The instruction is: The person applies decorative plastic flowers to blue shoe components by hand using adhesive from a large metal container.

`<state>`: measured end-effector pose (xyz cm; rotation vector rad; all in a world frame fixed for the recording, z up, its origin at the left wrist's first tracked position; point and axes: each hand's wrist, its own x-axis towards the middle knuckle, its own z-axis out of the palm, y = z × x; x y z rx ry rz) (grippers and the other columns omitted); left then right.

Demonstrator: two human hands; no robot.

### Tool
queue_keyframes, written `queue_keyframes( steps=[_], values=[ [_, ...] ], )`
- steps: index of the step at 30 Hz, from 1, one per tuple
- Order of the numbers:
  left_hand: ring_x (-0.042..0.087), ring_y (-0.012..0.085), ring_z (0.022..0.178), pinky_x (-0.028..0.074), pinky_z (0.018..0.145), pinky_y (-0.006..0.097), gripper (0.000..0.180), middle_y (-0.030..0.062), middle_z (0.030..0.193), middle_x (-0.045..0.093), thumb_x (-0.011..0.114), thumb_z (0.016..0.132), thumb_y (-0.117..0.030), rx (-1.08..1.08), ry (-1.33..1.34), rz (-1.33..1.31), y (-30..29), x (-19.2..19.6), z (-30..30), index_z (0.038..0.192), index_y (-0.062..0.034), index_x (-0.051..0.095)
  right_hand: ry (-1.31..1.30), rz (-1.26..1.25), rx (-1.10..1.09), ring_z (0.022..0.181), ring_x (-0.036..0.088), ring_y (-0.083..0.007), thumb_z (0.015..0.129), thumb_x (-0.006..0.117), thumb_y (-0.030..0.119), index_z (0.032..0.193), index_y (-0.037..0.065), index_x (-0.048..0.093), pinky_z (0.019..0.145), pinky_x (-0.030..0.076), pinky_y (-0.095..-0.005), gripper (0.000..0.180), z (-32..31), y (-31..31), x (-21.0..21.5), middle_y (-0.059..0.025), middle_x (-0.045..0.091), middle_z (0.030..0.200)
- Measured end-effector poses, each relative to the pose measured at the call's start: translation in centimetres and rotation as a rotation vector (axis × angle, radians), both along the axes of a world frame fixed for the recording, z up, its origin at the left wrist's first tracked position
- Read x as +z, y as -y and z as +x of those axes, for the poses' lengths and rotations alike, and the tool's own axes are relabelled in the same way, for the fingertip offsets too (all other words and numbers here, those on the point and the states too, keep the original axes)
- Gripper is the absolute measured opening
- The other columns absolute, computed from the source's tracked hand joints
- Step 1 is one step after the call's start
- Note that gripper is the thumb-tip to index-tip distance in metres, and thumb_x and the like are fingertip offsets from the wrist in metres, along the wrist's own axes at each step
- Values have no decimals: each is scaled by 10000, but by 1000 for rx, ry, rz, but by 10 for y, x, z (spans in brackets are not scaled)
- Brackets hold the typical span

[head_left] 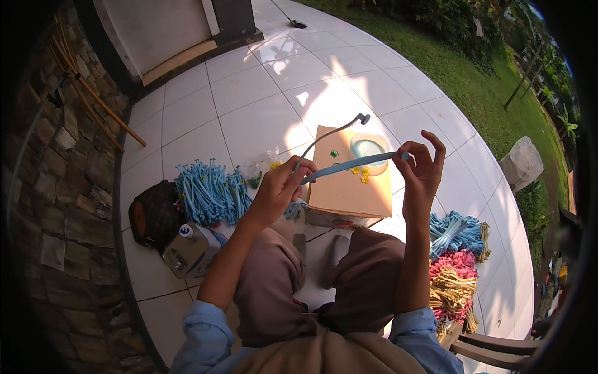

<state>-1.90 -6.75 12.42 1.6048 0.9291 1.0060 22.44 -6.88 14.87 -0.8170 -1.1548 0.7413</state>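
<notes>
My left hand (278,189) and my right hand (422,169) hold a light blue strip (352,164) stretched between them, the left pinching its near end, the right pinching its far end with the other fingers spread. From my left hand a thin grey stalk (330,133) also curves up and away. Under the strip lies a cardboard box (339,187) with small yellow and green pieces (363,174) and a round clear container (369,148) on top.
A heap of blue stalks (208,192) lies on the white tiles at left, beside a dark patterned bag (151,214) and a clear plastic jug (185,249). Bundles of blue, pink and tan stalks (458,262) lie at right. Stone wall left, lawn right.
</notes>
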Motion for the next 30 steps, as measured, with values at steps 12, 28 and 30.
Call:
queue_keyframes(
  steps=[12,28,30],
  values=[
    [389,24,579,322,523,173,221,12,905,525,586,870,-106,133,218,-44,-11,-19,15,837,-134,369,20,-28,-52,869,584,-144,761,622,-71,1225,30,340,752,471,-237,553,5,-16,-15,-97,579,929],
    [299,32,541,261,470,191,165,-44,722,319,488,913,-137,331,376,-528,-38,-73,26,840,-163,342,1179,-347,65,917,550,-303,727,631,20,1016,50,484,791,456,-396,326,33,-83,-137,-124,611,944],
    [300,31,543,263,470,191,164,-45,723,319,488,911,-136,320,387,-556,-40,-75,29,840,-163,343,1123,-400,63,909,547,-311,730,633,29,1039,49,457,791,453,-403,356,44,-77,-152,-150,594,944]
  ],
)
